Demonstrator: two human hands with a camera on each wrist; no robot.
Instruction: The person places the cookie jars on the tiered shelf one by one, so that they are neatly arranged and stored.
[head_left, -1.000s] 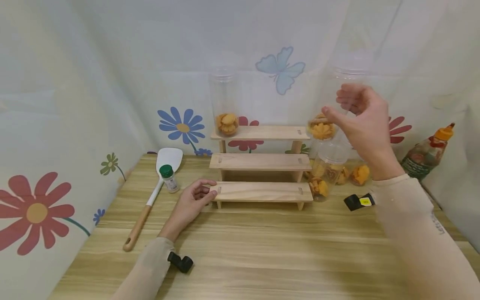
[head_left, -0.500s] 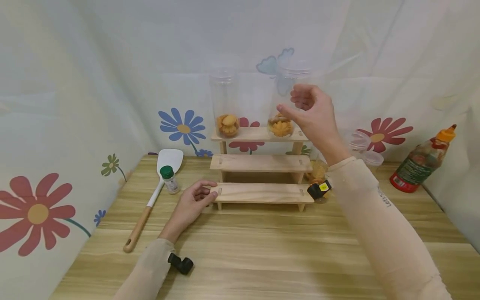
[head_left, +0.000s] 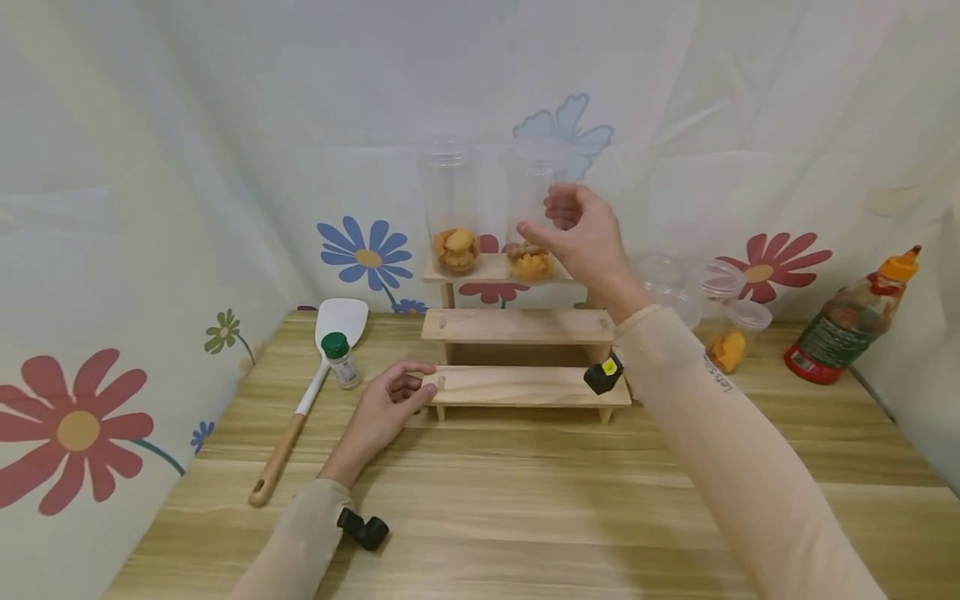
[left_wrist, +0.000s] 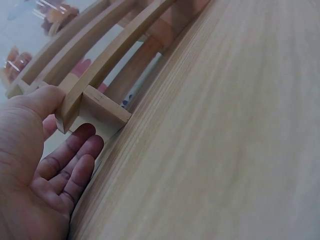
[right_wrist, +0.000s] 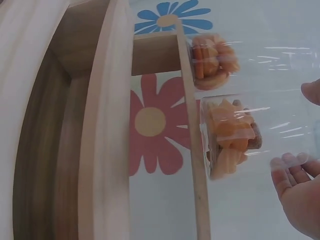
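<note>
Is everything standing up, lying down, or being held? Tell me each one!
Top-shelf left jar: upright, mostly empty
Held jar: upright, in the right hand
Wooden stand: upright, held by the left hand
Spatula: lying flat
Green-capped shaker: upright, capped
Sauce bottle: upright
Table jars: standing, partly hidden

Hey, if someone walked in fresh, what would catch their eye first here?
Probably the three-tier wooden rack in the middle, where the right hand holds a clear, part-filled jar at the top tier, beside a similar jar. After that, perhaps the big red flower at the head view's left edge and the orange-capped sauce bottle at its far right.
</note>
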